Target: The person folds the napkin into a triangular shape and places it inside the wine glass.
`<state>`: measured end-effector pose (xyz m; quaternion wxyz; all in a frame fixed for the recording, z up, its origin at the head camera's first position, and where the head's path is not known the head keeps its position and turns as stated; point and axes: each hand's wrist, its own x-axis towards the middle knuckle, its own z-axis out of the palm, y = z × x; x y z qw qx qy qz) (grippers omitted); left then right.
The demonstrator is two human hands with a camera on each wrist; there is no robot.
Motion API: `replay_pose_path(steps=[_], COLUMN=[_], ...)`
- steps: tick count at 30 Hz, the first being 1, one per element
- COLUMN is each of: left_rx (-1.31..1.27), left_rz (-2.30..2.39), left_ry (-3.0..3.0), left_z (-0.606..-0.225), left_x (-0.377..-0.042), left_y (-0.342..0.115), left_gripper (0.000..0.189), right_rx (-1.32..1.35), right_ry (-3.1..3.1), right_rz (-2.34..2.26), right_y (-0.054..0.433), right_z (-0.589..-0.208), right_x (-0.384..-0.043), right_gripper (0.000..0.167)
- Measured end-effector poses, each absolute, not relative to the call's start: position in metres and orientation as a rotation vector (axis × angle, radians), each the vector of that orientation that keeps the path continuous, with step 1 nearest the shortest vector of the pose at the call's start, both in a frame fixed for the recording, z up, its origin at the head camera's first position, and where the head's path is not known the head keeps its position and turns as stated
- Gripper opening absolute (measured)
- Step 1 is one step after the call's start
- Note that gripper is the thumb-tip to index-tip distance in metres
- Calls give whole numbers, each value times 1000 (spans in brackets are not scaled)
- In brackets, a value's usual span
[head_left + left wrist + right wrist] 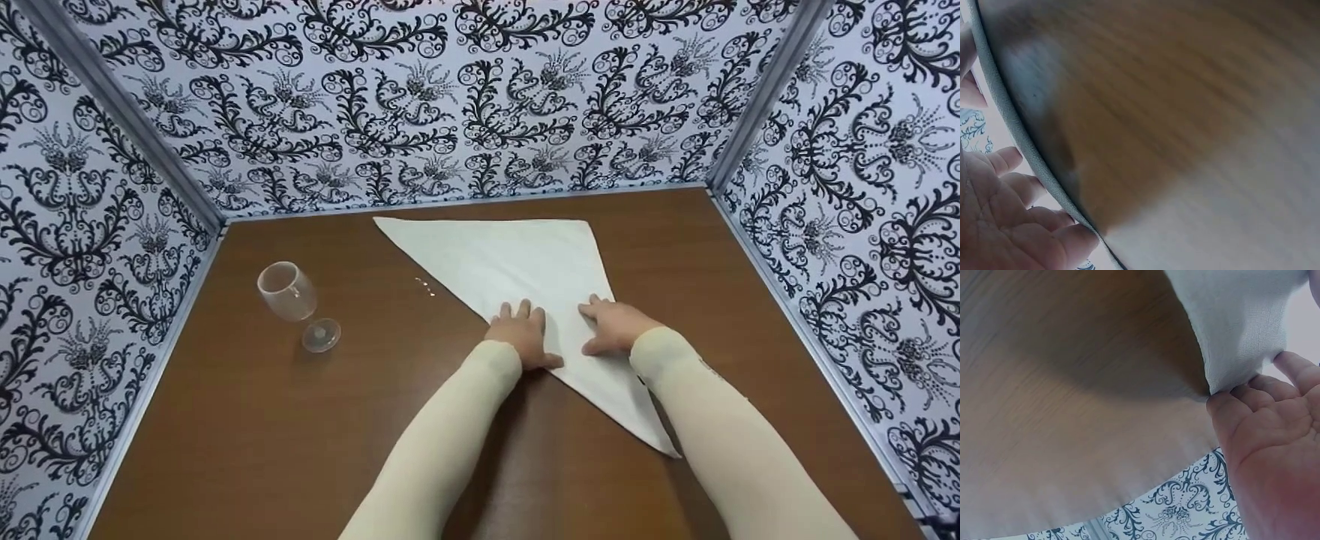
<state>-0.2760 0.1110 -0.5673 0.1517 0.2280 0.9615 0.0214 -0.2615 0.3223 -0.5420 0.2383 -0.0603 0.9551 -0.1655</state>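
A white cloth napkin (517, 259), folded into a triangle, lies on the brown table with its long folded edge running from the back left to the front right. My left hand (521, 335) rests on the napkin at that long edge, fingers spread and pointing away. On its right part lies my right hand (616, 327), fingers extended to the left near the short side. In the left wrist view the left fingers (1024, 188) touch the cloth's edge. The right wrist view has the right fingertips (1241, 396) against the cloth's border.
An empty stemmed glass (289, 292) stands on the table (247, 420) at the left. Small shiny specks (425, 285) lie between glass and napkin. Patterned black-and-white walls (420, 105) with grey metal frames enclose the table at the back and both sides.
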Motion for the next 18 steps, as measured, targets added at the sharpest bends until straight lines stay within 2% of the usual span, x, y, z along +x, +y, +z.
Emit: replay_pose_path(steps=[18], left_rx=[647], left_rz=[160], left_ry=[2686], left_z=[-566], left_x=[-290], left_y=[107], left_gripper=[103], right_rx=[-123], right_ry=[2643], right_rz=[-403], right_y=[315], right_z=[-543], right_x=[-260], right_gripper=[88])
